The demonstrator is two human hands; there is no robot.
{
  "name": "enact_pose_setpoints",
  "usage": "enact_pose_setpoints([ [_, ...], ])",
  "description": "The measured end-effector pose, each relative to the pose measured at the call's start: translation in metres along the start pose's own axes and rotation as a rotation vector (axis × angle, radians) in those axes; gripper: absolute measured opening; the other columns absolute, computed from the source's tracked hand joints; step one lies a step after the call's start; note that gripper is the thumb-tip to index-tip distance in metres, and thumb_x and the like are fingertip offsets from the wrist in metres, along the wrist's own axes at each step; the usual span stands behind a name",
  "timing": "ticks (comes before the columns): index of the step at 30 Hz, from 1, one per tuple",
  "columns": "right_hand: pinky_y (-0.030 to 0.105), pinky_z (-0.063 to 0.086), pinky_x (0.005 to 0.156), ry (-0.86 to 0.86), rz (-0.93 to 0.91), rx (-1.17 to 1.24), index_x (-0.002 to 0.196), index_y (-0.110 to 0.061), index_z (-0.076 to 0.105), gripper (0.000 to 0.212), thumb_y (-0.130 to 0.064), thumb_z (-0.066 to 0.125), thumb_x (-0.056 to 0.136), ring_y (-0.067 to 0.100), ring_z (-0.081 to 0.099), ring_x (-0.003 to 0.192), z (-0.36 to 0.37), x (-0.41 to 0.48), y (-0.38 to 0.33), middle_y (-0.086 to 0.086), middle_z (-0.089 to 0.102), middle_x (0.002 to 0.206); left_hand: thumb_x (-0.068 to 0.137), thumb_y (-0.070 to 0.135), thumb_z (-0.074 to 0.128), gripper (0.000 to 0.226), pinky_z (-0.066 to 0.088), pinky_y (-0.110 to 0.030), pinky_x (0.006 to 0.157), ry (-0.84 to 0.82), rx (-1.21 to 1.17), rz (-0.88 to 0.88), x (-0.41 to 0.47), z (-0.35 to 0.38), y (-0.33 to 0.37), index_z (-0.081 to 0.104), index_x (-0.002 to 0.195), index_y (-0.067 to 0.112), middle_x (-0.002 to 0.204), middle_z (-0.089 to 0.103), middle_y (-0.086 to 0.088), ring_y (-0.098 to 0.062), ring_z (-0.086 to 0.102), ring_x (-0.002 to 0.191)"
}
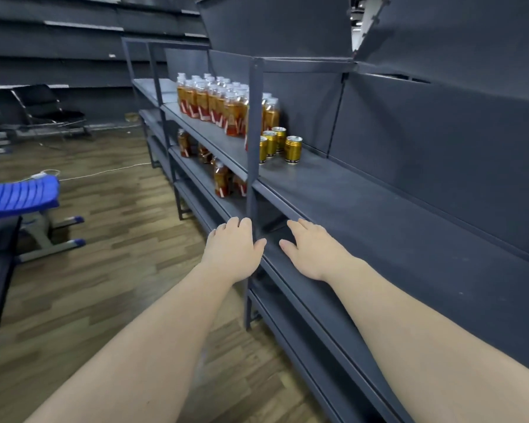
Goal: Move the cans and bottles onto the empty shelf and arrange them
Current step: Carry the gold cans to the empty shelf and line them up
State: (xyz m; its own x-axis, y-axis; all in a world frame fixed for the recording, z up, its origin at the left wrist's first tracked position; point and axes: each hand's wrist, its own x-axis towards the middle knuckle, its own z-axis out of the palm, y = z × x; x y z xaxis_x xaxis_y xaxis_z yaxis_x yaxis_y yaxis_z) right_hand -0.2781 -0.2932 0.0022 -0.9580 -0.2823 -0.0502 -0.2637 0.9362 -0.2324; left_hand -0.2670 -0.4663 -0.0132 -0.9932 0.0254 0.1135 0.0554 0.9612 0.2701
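1. Head view: both arms reach forward toward a dark grey rack, palms down.
2. The left hand (232, 248) hangs in front of the rack's upright post (254, 148), fingers relaxed and holding nothing.
3. The right hand (313, 250) is just right of the post, below the front edge of the shelf (364, 203), fingers loosely spread and holding nothing.
4. The hands are near each other but apart, with the post between them.
5. A dense cluster of bottles (214, 102) with amber drink and white caps stands upright on the same level, left of the post.
6. Two more such bottles stand just right of the post, at the back.
7. Four gold cans (277, 145) stand upright in front of those two; one is partly hidden by the post.
8. The shelf right of the cans is bare.
9. A few lower bottles (220, 178) stand one level down, left of the post.
10. A blue chair (22, 193) and a black chair (46, 108) stand on the wood floor (119, 254) at left.
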Motion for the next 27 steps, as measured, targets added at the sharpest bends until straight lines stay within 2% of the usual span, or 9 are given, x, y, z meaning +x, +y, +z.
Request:
enact_pose_setpoints([
  [7, 0.042, 0.025, 0.118, -0.036, -0.093, -0.016, 0.153, -0.011, 0.029, 0.058, -0.044, 0.036, 0.106, 0.03, 0.03, 0.144, 0.014, 0.05, -0.059, 0.011, 0.038, 0.154, 0.102, 0.048, 0.043, 0.047, 0.039, -0.044, 0.106, 0.022, -0.017, -0.097, 0.008, -0.02, -0.065, 0.046, 0.134, 0.014, 0.137, 0.051, -0.007, -0.032, 0.049, 0.126],
  [13, 0.043, 0.027, 0.116, -0.074, -0.192, -0.021, 0.152, -0.011, 0.031, 0.055, -0.043, 0.036, 0.107, 0.031, 0.031, 0.143, 0.021, 0.102, -0.102, 0.012, 0.038, 0.153, 0.102, 0.047, 0.042, 0.048, 0.038, -0.044, 0.107, 0.028, -0.015, -0.193, 0.028, -0.028, -0.112, 0.045, 0.135, 0.012, 0.139, 0.05, -0.009, -0.032, 0.048, 0.127],
  [19, 0.044, 0.03, 0.115, -0.104, -0.268, 0.005, 0.149, -0.013, 0.034, 0.053, -0.043, 0.036, 0.106, 0.031, 0.033, 0.141, 0.036, 0.174, -0.123, 0.011, 0.04, 0.151, 0.102, 0.047, 0.042, 0.038, 0.041, -0.043, 0.101, 0.02, 0.031, -0.285, 0.069, -0.03, -0.156, 0.049, 0.12, 0.014, 0.128, 0.053, -0.007, -0.031, 0.051, 0.117],
  [24, 0.043, 0.029, 0.116, -0.143, -0.308, 0.013, 0.152, -0.012, 0.03, 0.056, -0.044, 0.036, 0.106, 0.031, 0.031, 0.142, 0.036, 0.237, -0.135, 0.01, 0.038, 0.153, 0.102, 0.047, 0.041, 0.045, 0.04, -0.042, 0.101, 0.021, 0.048, -0.343, 0.118, -0.035, -0.184, 0.046, 0.131, 0.012, 0.133, 0.05, -0.007, -0.03, 0.049, 0.119],
  [27, 0.043, 0.027, 0.118, -0.145, -0.33, 0.028, 0.156, -0.014, 0.024, 0.06, -0.044, 0.036, 0.106, 0.031, 0.028, 0.145, 0.03, 0.277, -0.139, 0.01, 0.033, 0.158, 0.102, 0.047, 0.042, 0.044, 0.04, -0.041, 0.101, 0.038, 0.053, -0.363, 0.151, -0.04, -0.194, 0.047, 0.129, 0.012, 0.133, 0.051, -0.007, -0.031, 0.048, 0.121],
])
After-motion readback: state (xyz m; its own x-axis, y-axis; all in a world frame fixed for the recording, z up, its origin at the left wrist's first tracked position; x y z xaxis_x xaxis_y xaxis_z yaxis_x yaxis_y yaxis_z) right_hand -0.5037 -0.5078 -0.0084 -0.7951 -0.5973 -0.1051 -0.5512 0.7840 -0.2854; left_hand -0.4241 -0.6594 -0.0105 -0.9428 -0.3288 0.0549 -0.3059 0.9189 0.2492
